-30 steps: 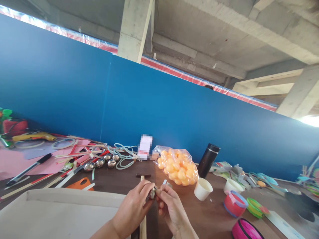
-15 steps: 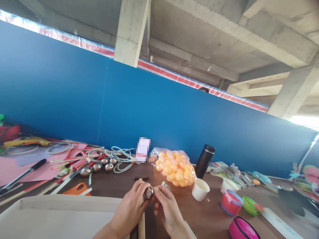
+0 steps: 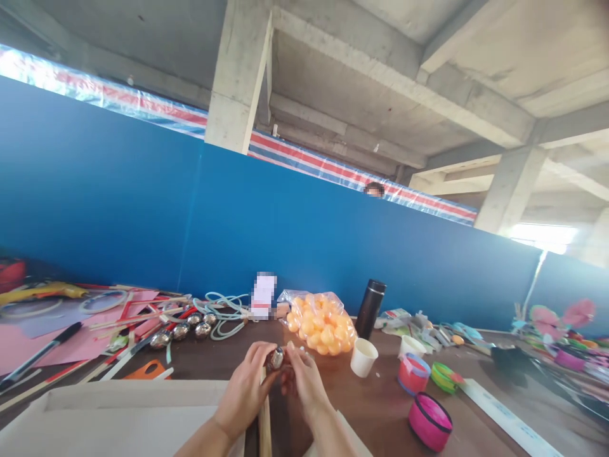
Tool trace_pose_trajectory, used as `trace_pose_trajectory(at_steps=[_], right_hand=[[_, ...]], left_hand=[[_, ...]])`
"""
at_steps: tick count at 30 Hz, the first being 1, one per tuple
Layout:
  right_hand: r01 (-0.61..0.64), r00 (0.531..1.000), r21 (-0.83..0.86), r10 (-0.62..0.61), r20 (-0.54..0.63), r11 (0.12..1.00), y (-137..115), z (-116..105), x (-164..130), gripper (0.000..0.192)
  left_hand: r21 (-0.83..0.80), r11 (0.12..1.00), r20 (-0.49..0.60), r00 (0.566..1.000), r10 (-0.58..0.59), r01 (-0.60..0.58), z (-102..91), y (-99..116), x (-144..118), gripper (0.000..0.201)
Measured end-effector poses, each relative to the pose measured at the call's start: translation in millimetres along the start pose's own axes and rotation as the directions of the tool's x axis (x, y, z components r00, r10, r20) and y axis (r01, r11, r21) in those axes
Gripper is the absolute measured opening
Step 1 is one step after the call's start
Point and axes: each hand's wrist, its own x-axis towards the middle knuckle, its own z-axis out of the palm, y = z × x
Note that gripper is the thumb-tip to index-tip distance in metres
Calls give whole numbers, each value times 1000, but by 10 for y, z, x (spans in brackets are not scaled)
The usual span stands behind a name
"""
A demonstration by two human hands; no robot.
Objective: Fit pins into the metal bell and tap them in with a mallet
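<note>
My left hand (image 3: 245, 388) and my right hand (image 3: 302, 381) meet over the brown table (image 3: 380, 406), both pinching a small shiny metal ball (image 3: 275, 359) between their fingertips. A pale wooden stick (image 3: 263, 425) runs under my left hand toward the bottom edge. Just behind the hands lies a clear bag of orange balls (image 3: 320, 322). A row of several more metal balls (image 3: 183, 330) sits to the left among coloured sticks.
A white paper cup (image 3: 363, 357), a black flask (image 3: 370, 308), and red (image 3: 413, 374), green (image 3: 442, 376) and pink (image 3: 430, 421) round containers stand to the right. A beige board (image 3: 114, 419) lies front left. A blue wall (image 3: 285, 228) backs the table.
The view has tilted up and shifted right, so everything sits lower and further left. My hands keep the metal ball pinched between them, slightly closer together.
</note>
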Motion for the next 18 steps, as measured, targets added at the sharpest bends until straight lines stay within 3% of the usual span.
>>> trace_pose_trajectory(at_steps=[6, 11, 14, 16, 17, 18], right_hand=[[7, 994, -123, -21, -109, 992, -304, 4, 44, 49], [111, 986, -332, -145, -80, 937, -436, -116, -418, 42], [212, 963, -498, -267, -40, 841, -303, -246, -947, 33], [236, 947, -592, -320, -38, 770, -81, -327, -1290, 26], [231, 938, -659, -345, -46, 716, 64, -359, -1434, 21], [231, 898, -797, -438, -47, 559, 222, -383, -1552, 18]], left_hand=[[64, 998, -46, 999, 8, -5, -132, 180, 146, 30], [88, 993, -59, 996, -72, 77, -389, 346, 22, 28], [41, 991, -51, 991, -124, 126, -536, 420, -264, 30], [-25, 983, -69, 981, -181, 179, -610, 474, -500, 32], [-66, 975, -82, 973, -217, 212, -638, 508, -621, 34], [-110, 964, -95, 963, -251, 241, -659, 547, -741, 36]])
